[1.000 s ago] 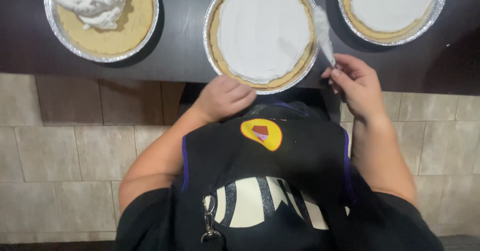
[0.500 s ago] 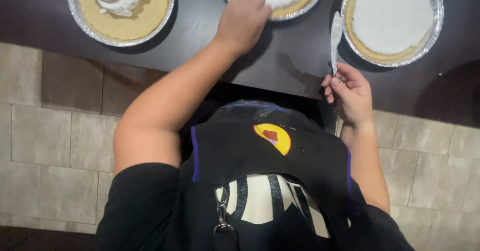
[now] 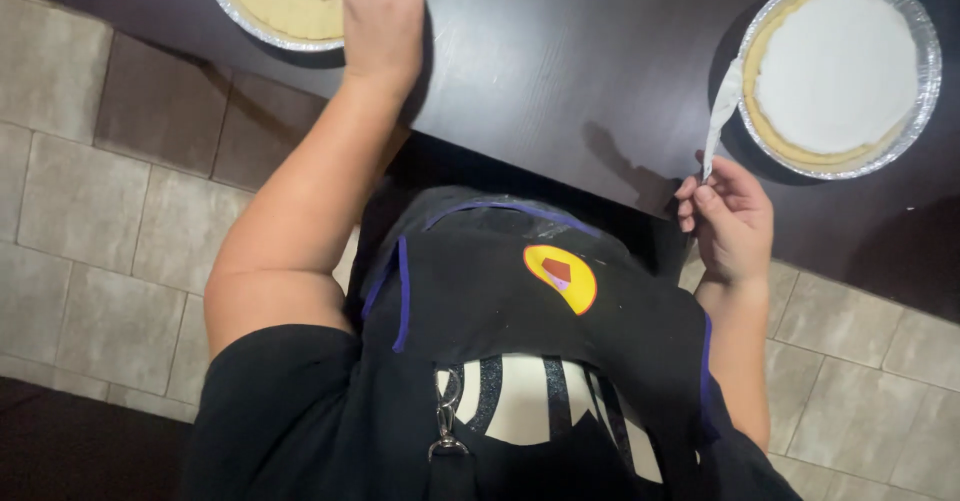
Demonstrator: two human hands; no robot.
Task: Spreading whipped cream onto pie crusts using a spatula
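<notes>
Black apron (image 3: 520,361) fills the near part of the view, with a yellow patch (image 3: 561,278) on its chest and purple edging; below it lies a floor (image 3: 80,211) of beige and brown tiles. Just past the apron, at the near edge of the dark table (image 3: 560,71), the right hand (image 3: 730,223) has its fingers curled tight round the handle of a knife (image 3: 722,116). The blade points up and away, smeared white with cream, its tip just beside the rim of the right pie (image 3: 838,69). That pie sits in a foil pan on the table, its cream spread flat and smooth, with a strip of tan crust bare along the left and near side.

Farther off, the left arm stretches across the table to the left pie (image 3: 280,6), which is cut off by the top edge of the view. The left hand (image 3: 383,16) lies palm down at that pan's right rim; its fingertips run out of the view, so I cannot tell whether they grip it. This pie shows bare crust and a heap of unspread cream.
</notes>
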